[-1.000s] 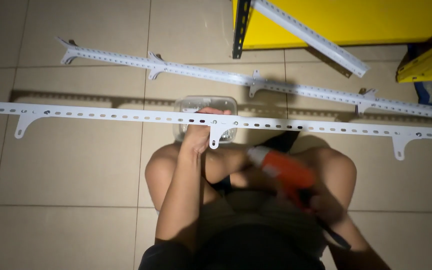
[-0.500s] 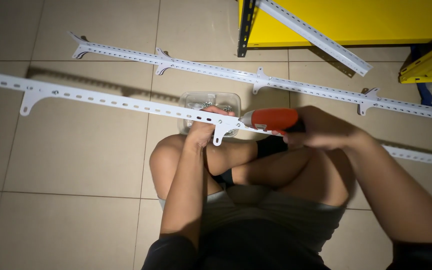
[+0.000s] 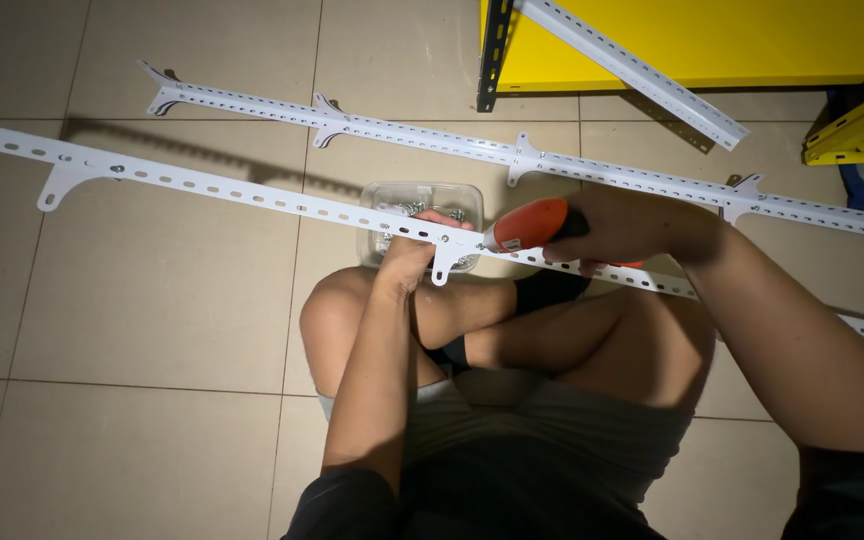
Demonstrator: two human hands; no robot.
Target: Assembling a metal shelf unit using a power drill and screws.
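I see my left hand [image 3: 407,255] gripping the long white perforated metal rail [image 3: 212,187] across my knees, my right hand [image 3: 620,228] wrapped round the orange cordless screwdriver [image 3: 527,228] tipped against its bracket, and behind, half-hidden, a clear plastic tub [image 3: 422,200] of indistinct screws.

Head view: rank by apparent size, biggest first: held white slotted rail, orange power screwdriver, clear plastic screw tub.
1. White slotted rail, held by the left hand: by far the longest, crossing the frame.
2 and 3. Orange power screwdriver in the right hand and clear screw tub: similar, both partly hidden, so unranked.
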